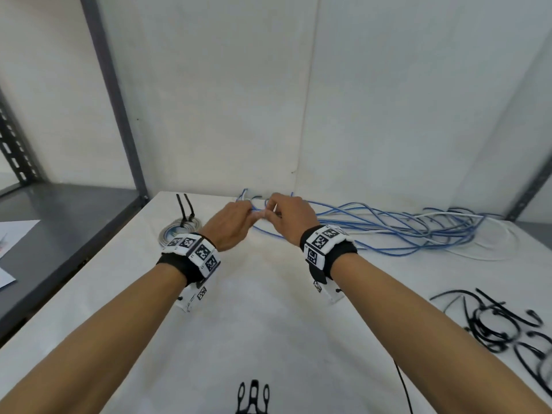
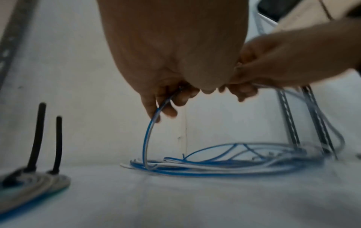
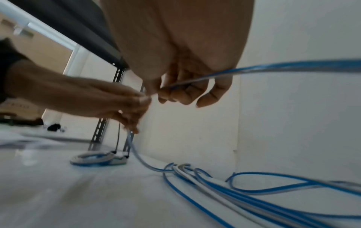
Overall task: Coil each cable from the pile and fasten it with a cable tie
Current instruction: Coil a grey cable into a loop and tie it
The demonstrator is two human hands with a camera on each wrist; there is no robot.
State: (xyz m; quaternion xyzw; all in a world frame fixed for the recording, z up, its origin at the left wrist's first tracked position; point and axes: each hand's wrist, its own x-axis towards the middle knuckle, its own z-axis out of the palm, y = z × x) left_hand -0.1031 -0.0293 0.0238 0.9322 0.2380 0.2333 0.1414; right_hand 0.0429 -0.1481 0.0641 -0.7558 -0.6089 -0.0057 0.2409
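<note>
Table (image 1: pixel 268 324): white top that carries everything, the working patch in front of the person left bare, likely so a coil can be formed there.
Cable pile (image 1: pixel 418 231): loose blue and white strands sprawled from 12 to 2 o'clock, against the back wall, within reach of both hands.
Spare cable ties (image 1: pixel 501 327): black heap at 4 o'clock, near the right forearm, apparently parked for quick pick-up.
Finished coil (image 1: pixel 179 230): at 11 o'clock, just beyond the left wrist, two black tie tails standing up; set well apart from the pile, seemingly to keep done work separate.
Blue cable (image 2: pixel 145 138): one strand lifted off the pile's 12 o'clock end, arching down from the fingers.
Left hand (image 1: pixel 231 224): fingers curled, pinching the strand as an anchor point.
Right hand (image 1: pixel 288 215): fingers curled around the same strand, almost touching the left, the length trailing toward the pile; I judge this the start of a first loop.
</note>
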